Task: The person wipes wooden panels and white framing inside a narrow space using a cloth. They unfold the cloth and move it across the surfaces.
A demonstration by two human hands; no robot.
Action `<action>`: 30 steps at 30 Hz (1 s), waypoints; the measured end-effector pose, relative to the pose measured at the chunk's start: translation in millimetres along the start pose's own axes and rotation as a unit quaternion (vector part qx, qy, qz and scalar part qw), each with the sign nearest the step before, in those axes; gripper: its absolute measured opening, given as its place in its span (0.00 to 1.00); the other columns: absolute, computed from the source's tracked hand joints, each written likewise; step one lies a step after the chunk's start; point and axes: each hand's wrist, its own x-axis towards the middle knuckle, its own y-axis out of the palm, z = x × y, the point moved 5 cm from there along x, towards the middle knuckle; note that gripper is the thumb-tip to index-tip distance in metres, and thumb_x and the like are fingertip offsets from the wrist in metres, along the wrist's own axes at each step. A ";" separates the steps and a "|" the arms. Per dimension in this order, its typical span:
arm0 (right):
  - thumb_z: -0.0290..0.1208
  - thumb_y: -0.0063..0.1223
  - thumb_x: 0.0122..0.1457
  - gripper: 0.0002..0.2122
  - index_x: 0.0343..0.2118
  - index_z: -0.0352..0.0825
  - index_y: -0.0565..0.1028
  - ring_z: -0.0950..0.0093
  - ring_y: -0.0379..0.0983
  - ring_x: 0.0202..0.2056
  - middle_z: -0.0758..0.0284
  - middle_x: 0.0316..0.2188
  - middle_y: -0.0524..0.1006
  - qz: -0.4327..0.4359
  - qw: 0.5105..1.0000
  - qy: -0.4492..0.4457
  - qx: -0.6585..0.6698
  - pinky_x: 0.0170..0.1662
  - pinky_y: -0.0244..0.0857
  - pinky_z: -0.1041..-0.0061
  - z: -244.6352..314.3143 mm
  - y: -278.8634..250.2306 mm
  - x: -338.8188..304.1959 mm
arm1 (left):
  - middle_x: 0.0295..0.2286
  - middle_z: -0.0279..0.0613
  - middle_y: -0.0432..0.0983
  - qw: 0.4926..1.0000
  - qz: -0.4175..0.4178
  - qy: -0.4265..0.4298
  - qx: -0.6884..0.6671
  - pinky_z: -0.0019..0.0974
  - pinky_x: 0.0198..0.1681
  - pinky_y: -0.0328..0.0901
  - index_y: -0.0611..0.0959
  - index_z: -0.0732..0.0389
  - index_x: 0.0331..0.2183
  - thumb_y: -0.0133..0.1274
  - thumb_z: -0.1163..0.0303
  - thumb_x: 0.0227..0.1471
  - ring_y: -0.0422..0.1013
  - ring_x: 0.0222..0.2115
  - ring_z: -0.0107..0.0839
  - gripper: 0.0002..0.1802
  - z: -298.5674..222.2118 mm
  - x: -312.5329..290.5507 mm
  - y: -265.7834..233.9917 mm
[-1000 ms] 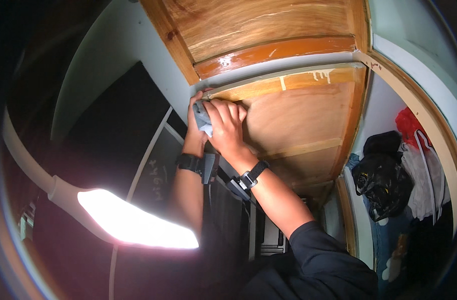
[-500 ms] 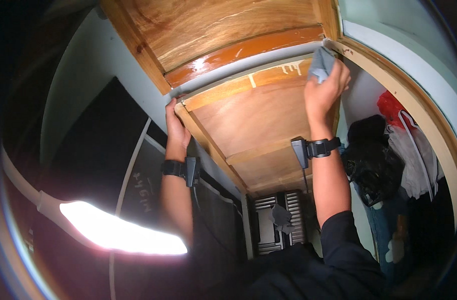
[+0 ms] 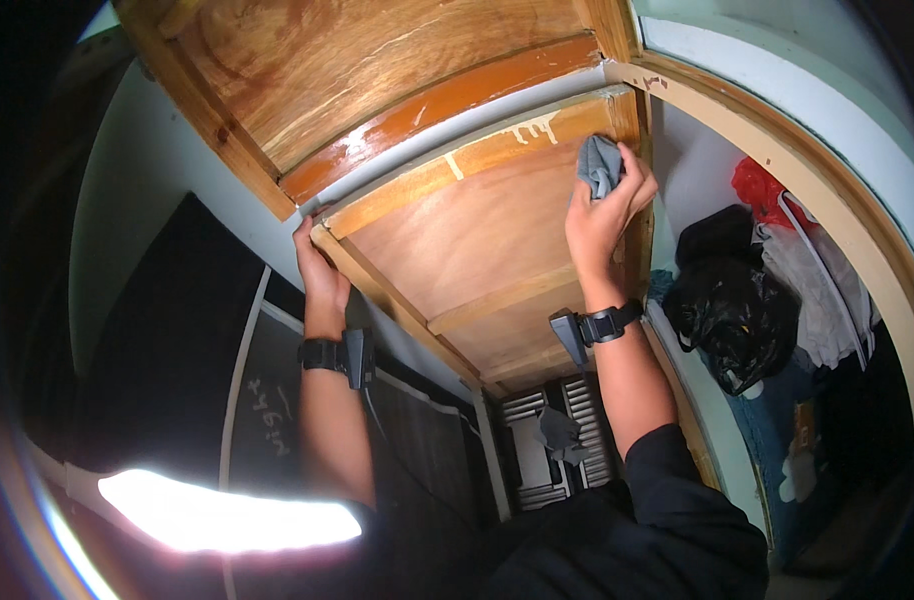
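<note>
R hand [image 3: 605,225] has grey cloth [image 3: 599,167] pinched btwn thumb & fingers; cloth pokes up past the grip, long axis approx vert., in front of wood panel [image 3: 467,230] near its upper R corner, contact unclear. L hand [image 3: 324,283] at panel's upper L corner, well apart from cloth; fingers partly hidden, can't tell if gripping. R hand nearer.

A bright lamp [image 3: 227,515] shines in front of a black board [image 3: 157,330]. Above the lamp is a pale wall [image 3: 117,200]; well to its upper right, a beige frame [image 3: 825,202] curves past.
</note>
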 end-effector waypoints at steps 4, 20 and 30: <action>0.22 0.58 0.45 0.29 0.52 0.37 0.62 0.56 0.57 0.47 0.56 0.44 0.63 0.005 1.000 -0.023 -0.017 0.49 0.48 0.58 8.7 15.6 -13.7 | 0.38 0.41 0.74 1.000 -0.005 -0.003 0.005 0.36 0.50 0.60 0.76 0.62 0.39 0.41 0.53 0.56 0.69 0.42 0.35 0.22 2.3 3.0 -3.1; 0.16 0.56 0.44 0.21 0.46 0.32 0.71 0.57 0.66 0.43 0.58 0.40 0.72 -0.064 0.997 -0.043 0.010 0.48 0.59 0.60 6.4 9.1 4.4 | 0.42 0.41 0.72 1.000 -0.027 -0.007 0.006 0.37 0.51 0.59 0.74 0.60 0.41 0.43 0.49 0.54 0.66 0.45 0.35 0.24 3.3 1.5 0.7; 0.18 0.63 0.38 0.23 0.42 0.35 0.73 0.60 0.69 0.41 0.61 0.39 0.73 0.063 0.982 -0.076 0.158 0.45 0.64 0.64 53.9 39.3 -48.0 | 0.44 0.41 0.71 1.000 -0.028 -0.007 0.010 0.37 0.52 0.59 0.72 0.60 0.46 0.42 0.49 0.55 0.66 0.47 0.35 0.26 2.0 2.8 3.6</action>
